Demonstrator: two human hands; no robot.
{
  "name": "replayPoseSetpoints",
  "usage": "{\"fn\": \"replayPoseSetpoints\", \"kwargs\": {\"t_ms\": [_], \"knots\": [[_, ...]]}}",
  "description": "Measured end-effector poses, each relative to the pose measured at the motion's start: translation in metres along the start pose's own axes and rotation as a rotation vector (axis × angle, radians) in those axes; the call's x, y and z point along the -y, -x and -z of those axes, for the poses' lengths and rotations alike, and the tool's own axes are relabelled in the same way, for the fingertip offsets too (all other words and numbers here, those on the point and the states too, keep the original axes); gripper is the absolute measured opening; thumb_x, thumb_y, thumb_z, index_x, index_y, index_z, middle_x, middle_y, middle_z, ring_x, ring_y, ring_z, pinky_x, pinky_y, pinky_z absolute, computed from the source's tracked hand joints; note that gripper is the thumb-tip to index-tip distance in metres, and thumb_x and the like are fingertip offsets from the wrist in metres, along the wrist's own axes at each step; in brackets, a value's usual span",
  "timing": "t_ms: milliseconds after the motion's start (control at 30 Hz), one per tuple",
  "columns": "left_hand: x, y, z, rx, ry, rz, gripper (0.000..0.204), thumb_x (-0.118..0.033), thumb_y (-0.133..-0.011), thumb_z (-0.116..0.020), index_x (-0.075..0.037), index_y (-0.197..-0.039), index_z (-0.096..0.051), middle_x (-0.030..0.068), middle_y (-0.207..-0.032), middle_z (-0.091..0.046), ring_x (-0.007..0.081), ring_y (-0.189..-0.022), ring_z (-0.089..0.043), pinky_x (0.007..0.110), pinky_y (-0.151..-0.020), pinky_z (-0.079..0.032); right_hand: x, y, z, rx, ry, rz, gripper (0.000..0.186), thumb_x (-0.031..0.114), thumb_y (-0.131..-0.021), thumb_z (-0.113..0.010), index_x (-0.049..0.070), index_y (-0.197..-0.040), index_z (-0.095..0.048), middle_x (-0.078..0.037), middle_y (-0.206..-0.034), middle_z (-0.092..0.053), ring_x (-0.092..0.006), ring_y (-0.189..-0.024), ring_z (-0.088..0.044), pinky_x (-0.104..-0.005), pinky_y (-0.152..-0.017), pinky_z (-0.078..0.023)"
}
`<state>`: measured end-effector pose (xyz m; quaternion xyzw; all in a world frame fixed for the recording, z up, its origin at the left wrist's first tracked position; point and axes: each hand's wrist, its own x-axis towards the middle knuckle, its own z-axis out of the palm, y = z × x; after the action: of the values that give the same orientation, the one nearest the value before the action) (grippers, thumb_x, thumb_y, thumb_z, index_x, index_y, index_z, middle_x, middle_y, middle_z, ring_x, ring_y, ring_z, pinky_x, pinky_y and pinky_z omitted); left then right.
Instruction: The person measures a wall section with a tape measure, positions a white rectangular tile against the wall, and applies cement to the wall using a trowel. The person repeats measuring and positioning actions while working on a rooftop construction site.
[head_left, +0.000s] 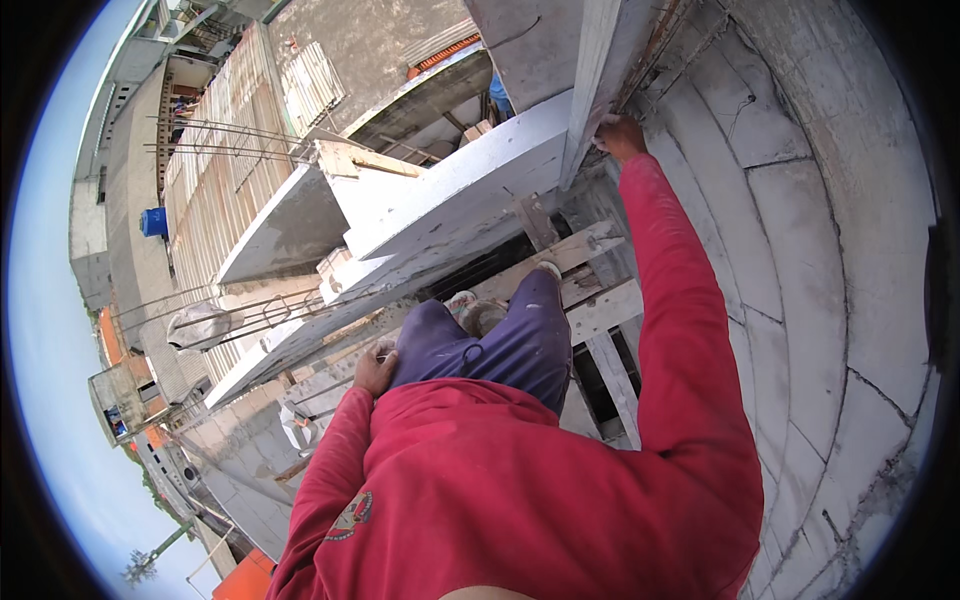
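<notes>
While the right hand (622,138) reaches up and out, its fingers are bent at the edge of a tall pale board (590,90). I cannot tell if they are wrapped tight around something or just resting there, because the fingertips are hard to see. The board stands just to the left of that hand and goes up past it. Just to the right of the hand is a big gray wall (770,250) made of blocks, with dark lines between them.

Left of the grip and a little lower, a long white ledge (470,175) runs away toward the left. Below the grip are flat wooden planks (605,308) with dark gaps between them. The person's shoe (548,270) is near these planks, under the purple pants (430,345).

Far down and to the left of the grip, the left hand (375,368) is beside the thigh with its fingers curled. I cannot tell if it has anything in it.

Farther left, past the ledge, thin metal rods (265,310) stick out, with a gray bundle (200,326) on them. Farther out are a wavy tin roof (225,190), a blue tank (153,222) and the sky (60,250).
</notes>
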<state>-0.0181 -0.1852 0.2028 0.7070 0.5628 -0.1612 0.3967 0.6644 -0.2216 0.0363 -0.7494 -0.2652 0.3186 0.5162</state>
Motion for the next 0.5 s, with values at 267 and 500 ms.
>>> {"fn": "replayPoseSetpoints", "kwargs": {"t_ms": [267, 500], "knots": [[-0.009, 0.001, -0.007, -0.077, 0.005, -0.078, 0.046, -0.034, -0.094, -0.063, 0.0, -0.126, -0.065, 0.0198, -0.112, -0.073, 0.029, -0.103, -0.071, 0.038, -0.092, -0.053, 0.017, 0.001, 0.002, -0.034, -0.01, -0.121, 0.017, 0.013, -0.079, -0.067, 0.001, -0.087, -0.075, -0.013, -0.076, -0.073, -0.0214, -0.066, -0.072, -0.0356, -0.066, -0.058], [0.021, -0.003, -0.019, -0.106, -0.003, -0.058, 0.047, -0.035, -0.094, -0.064, 0.001, -0.125, -0.066, 0.0217, -0.113, -0.073, 0.03, -0.104, -0.071, 0.039, -0.092, -0.053, 0.031, 0.013, 0.005, -0.012, -0.221, -0.242, 0.02, 0.017, -0.086, -0.066, -0.002, -0.089, -0.072, -0.009, -0.081, -0.071, -0.0167, -0.072, -0.07, -0.0298, -0.061, -0.054]]}}
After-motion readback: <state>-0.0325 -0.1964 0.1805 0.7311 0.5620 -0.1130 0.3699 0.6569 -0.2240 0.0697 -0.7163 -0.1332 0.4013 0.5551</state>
